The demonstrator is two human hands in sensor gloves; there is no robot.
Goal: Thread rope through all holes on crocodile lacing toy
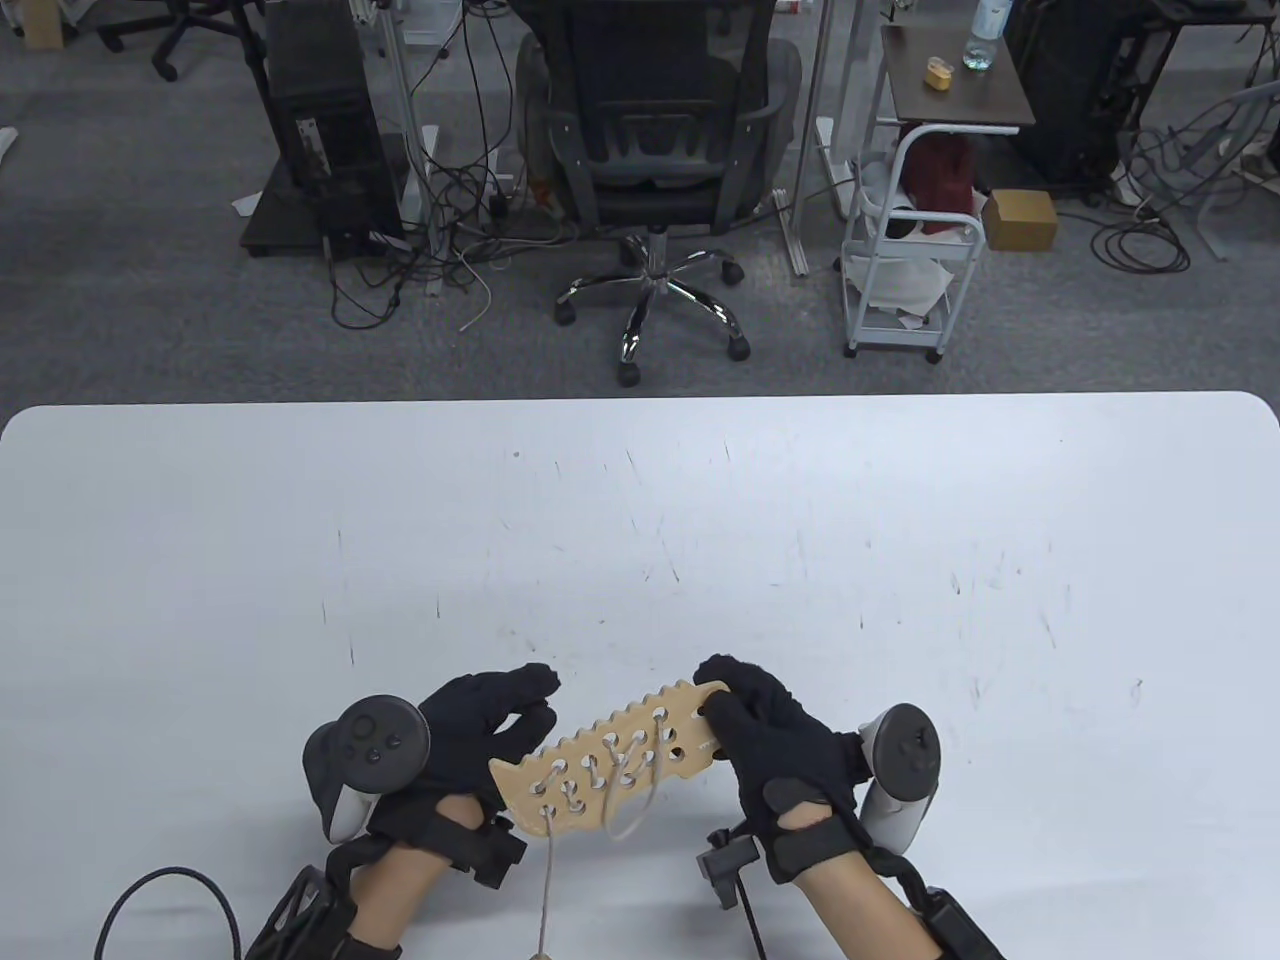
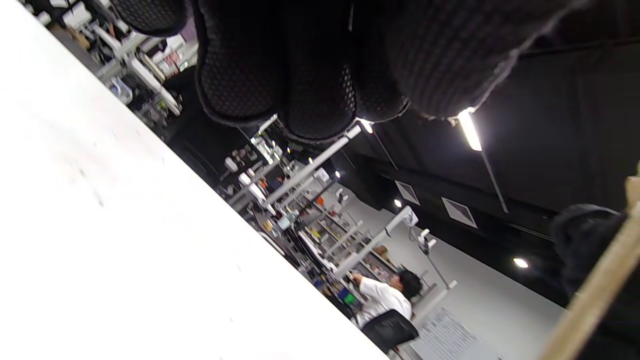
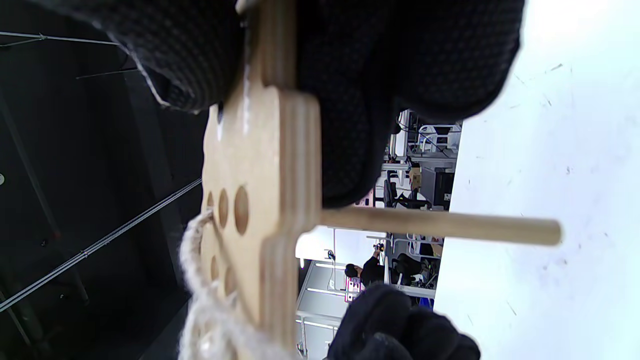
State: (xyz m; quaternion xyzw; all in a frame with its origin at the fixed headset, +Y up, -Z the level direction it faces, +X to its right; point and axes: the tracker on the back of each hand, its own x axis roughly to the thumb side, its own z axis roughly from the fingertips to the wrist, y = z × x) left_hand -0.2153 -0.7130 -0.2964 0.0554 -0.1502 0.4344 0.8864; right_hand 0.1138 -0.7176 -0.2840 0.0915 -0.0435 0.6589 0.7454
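Gloved right hand (image 1: 775,735) pinches the stiff, light plywood crocodile (image 1: 610,765) by one end above the desk (image 1: 640,540); left hand (image 1: 480,725) hovers loosely spread; limp rope (image 1: 628,800) is best taken by its wooden needle (image 3: 440,225).

office-type lab. beyond the white counter (image 1: 640,520): grey carpet, black mesh office chair (image 1: 655,170), pc tower (image 1: 320,120) with loose floor cables, white rolling cart (image 1: 905,260). left wrist view: equipment racks (image 2: 310,220), ceiling strip lights (image 2: 470,130).
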